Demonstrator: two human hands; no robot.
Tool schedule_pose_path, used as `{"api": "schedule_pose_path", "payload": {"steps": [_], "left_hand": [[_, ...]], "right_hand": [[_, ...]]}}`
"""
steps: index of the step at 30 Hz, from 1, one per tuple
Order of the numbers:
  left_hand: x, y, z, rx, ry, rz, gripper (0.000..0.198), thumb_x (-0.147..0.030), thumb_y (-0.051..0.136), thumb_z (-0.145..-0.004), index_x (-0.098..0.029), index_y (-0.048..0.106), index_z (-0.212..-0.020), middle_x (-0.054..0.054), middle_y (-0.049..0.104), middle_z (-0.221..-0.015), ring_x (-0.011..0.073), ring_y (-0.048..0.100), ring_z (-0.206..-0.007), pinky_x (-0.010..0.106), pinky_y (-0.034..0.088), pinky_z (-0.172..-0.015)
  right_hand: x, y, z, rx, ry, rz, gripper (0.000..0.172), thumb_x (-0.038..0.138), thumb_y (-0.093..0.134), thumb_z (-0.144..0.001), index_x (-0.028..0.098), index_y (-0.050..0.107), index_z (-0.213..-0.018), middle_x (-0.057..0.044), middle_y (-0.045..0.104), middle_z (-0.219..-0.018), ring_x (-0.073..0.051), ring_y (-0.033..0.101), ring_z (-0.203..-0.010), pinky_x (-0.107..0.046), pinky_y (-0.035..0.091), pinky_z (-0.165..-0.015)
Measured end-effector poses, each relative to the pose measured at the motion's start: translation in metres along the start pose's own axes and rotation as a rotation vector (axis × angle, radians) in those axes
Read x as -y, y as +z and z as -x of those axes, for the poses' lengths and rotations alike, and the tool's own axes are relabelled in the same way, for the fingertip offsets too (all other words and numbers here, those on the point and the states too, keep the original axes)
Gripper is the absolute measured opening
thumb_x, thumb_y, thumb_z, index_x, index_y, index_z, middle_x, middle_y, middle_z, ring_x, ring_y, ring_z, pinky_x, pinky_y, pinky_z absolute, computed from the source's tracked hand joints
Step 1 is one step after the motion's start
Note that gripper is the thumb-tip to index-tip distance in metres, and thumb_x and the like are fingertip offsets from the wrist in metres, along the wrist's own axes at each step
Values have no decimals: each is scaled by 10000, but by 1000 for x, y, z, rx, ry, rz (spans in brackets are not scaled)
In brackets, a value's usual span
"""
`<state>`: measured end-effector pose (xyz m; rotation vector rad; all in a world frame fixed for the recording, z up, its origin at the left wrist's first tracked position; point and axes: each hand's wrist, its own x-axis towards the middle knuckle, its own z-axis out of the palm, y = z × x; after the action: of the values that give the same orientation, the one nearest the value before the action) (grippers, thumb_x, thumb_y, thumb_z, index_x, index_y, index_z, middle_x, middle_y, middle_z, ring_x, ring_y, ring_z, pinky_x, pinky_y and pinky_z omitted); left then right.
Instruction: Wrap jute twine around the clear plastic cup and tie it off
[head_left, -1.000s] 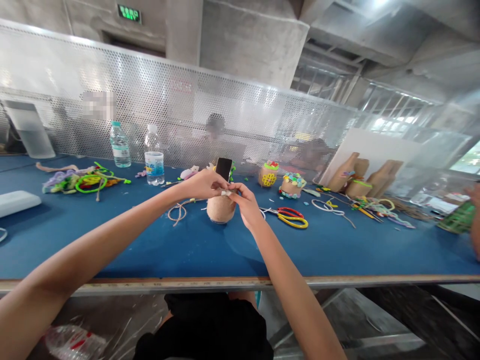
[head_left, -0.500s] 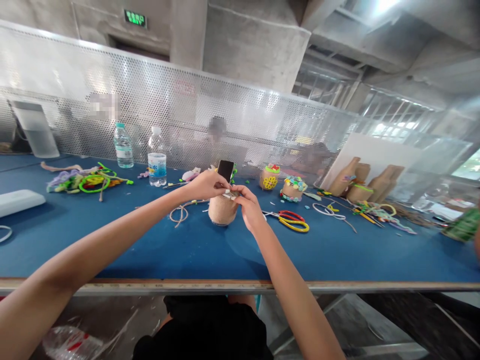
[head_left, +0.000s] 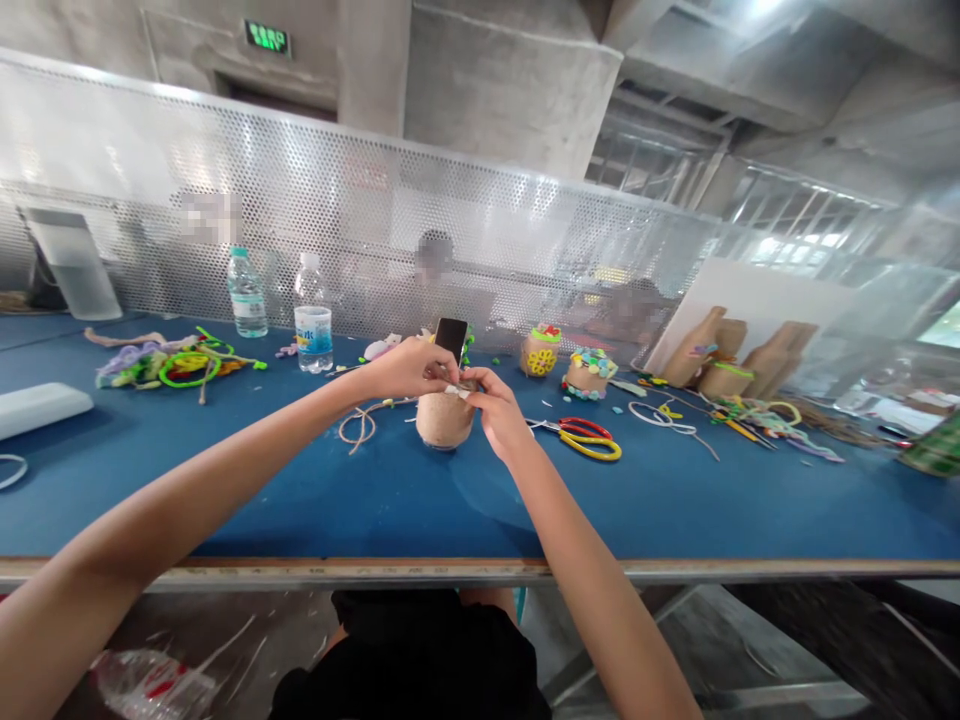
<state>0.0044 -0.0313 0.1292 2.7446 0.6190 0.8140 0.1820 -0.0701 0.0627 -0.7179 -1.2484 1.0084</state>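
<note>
Blue tabletop [head_left: 300,500] under a round, speckled tan vase [head_left: 444,420] (matte finish)

The tan vase [head_left: 444,420] looks matt and papery, the scissors' handles [head_left: 589,440] glossy plastic, the perforated screen [head_left: 300,220] metal.

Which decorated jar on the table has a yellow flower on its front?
The left jar in view, topped with green; the jar beside it carries mostly blue and green pieces instead.

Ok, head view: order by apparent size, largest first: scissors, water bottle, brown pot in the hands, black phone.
Scissors and water bottle look about alike, so unranked. Then the brown pot, though it sits nearer the camera. Smallest: the black phone, partly hidden.
</note>
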Motion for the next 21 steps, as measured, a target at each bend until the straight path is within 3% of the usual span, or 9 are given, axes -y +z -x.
{"api": "schedule_pose_path", "payload": {"steps": [11,16,21], "left_hand": [[5,-1,0,11,61,58,146,-257,618,-808,-165,690,-894,34,718,-863,135,675,-787,208,492,-694],[6,0,-1,25,130,-47,213,-153,558,-825,-210,702,-970,16,711,-938,125,648,-816,209,453,-704],[6,3,-3,54,210,-176,249,-89,515,-853,-232,700,-938,4,686,-1011,137,619,-925,223,421,-765]], "right_hand": [[1,5,0,-26,-22,48,219,243,690,-562,251,644,-776,31,598,-808,-170,510,-777,-281,386,-701],[0,0,0,0,-15,5,252,202,602,-543,246,656,-786,18,617,-848,-192,532,-872,-293,402,-760],[1,0,1,8,-6,2,269,180,583,-533,249,661,-781,21,622,-833,-191,523,-848,-284,395,-716]]}}
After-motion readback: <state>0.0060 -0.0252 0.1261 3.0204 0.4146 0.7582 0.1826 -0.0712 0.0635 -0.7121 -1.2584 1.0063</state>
